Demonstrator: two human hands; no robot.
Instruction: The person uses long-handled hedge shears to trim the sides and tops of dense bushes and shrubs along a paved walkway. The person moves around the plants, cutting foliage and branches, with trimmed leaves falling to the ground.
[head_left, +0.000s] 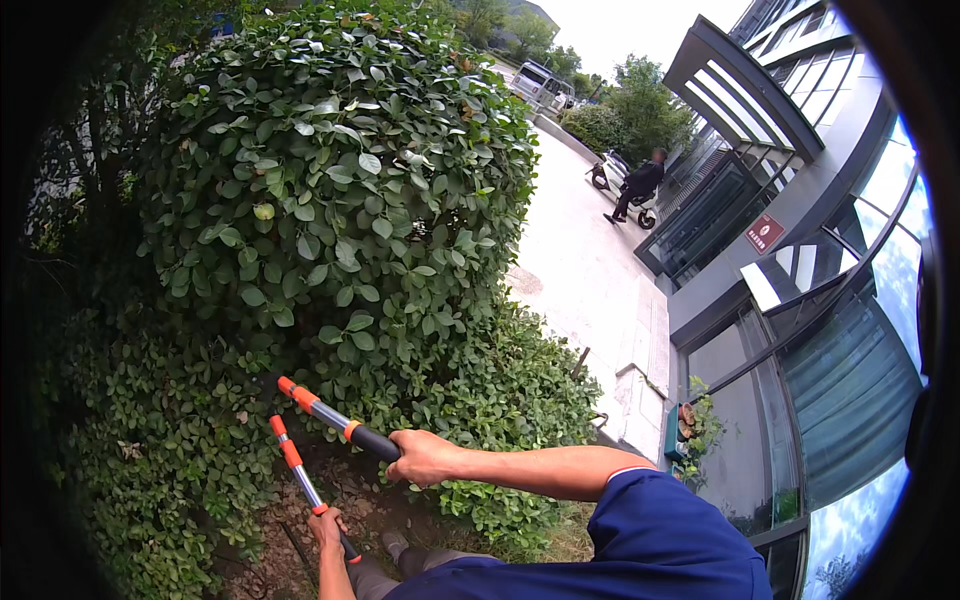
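My right hand (422, 457) is closed around the black grip of one handle of long-handled shears (330, 417), whose telescopic handles are orange and silver. My left hand (327, 526) holds the other handle (298, 470) lower down, near its black grip. The two handles stand apart and point forward into the foliage. The blades are hidden among dark leaves at the base of a large rounded bush (337, 180). A pale green round fruit (263, 211) shows on the bush's left part.
Low shrubs (165, 435) grow at the left, and more (525, 375) at the right. Dry leaves cover the soil (300, 517) near my feet. Beyond a paved path (570, 217), a person (642, 180) sits on a white scooter (616, 171). A glass-fronted building and potted plants (694, 431) stand right.
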